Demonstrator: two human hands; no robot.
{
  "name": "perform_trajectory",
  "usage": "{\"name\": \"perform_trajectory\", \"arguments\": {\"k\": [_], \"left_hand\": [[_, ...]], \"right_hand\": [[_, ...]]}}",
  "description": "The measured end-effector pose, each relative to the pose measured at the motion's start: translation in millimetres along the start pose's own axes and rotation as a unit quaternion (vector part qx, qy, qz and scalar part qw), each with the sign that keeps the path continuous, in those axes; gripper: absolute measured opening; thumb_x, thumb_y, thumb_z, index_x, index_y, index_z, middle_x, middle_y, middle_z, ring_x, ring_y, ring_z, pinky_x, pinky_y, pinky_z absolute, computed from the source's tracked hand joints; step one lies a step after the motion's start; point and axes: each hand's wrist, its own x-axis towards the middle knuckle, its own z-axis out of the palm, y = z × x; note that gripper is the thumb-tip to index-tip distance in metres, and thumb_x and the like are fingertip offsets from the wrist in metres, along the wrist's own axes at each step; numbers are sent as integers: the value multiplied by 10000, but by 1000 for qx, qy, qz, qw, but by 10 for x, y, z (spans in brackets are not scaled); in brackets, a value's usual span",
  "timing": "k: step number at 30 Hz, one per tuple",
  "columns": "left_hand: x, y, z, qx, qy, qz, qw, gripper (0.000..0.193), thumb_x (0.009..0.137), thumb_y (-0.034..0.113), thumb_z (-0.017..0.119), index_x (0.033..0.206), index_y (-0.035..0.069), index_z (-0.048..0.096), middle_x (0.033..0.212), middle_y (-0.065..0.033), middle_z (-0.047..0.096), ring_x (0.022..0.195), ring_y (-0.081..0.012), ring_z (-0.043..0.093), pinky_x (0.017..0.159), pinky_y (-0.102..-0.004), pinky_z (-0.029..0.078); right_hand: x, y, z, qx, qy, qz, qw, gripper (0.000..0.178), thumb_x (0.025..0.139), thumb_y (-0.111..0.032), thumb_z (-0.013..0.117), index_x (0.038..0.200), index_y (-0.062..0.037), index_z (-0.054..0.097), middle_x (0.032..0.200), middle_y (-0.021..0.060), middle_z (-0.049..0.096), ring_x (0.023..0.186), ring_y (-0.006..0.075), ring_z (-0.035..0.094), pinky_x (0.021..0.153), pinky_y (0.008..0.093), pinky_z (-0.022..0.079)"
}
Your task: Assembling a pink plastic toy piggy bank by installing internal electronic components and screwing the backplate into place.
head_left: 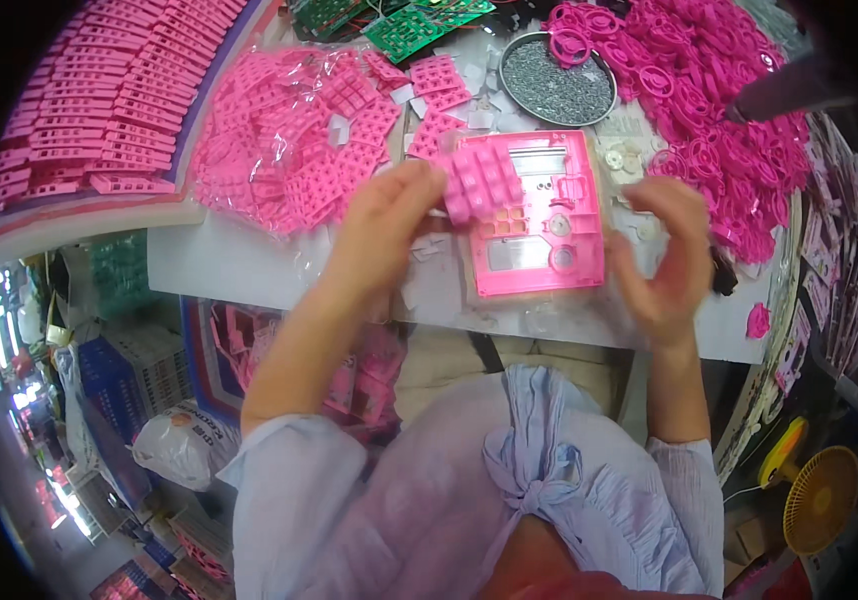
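Observation:
My left hand point(389, 220) is closed on the edge of a pink keypad piece point(484, 182) with rows of raised square keys. The piece is held tilted over the upper left part of a pink plastic housing point(589, 270), covering some of its openings. The housing lies open side up, with small square holes, round recesses and a shiny strip along its top. To its right is my right hand point(671, 265), fingers curved and apart, nothing seen between them. Its thumb is close to the housing's right edge; I cannot tell whether they touch.
A clear bag of pink keypads point(289, 150) lies at left, beside stacked pink parts point(109, 110). Behind stands a round tray of small metal pieces point(557, 82), near green circuit boards point(427, 28). Dark pink rings point(719, 110) are heaped at right, under a dark rod-like tool point(779, 92).

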Motion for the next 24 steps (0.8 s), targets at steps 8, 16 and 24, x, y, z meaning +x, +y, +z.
{"name": "perform_trajectory", "arguments": {"k": [8,16,24], "left_hand": [[-334,-174,272,-192,-46,-103,975,406,1071,294,503,1248,-52,619,1065,-105,703,890,-179,678,776,-330,559],[-545,-434,-1,96,-41,-34,994,313,1065,214,509,1233,-21,628,1022,-51,684,816,-77,605,703,-222,481],[-461,-440,-96,227,17,44,973,255,972,66,635,1208,-29,641,1022,-40,692,818,-33,561,718,-187,442]], "right_hand": [[196,-126,360,-2,-88,-100,991,442,674,19,766,1094,-68,660,1189,105,661,1109,338,574,972,451,464],[580,-218,207,124,-322,-12,938,182,837,-56,722,1015,-44,684,896,116,690,775,309,662,737,417,538],[931,293,677,-55,-455,36,888,219,870,-173,677,1026,-20,682,915,180,696,853,369,666,767,456,526]]}}
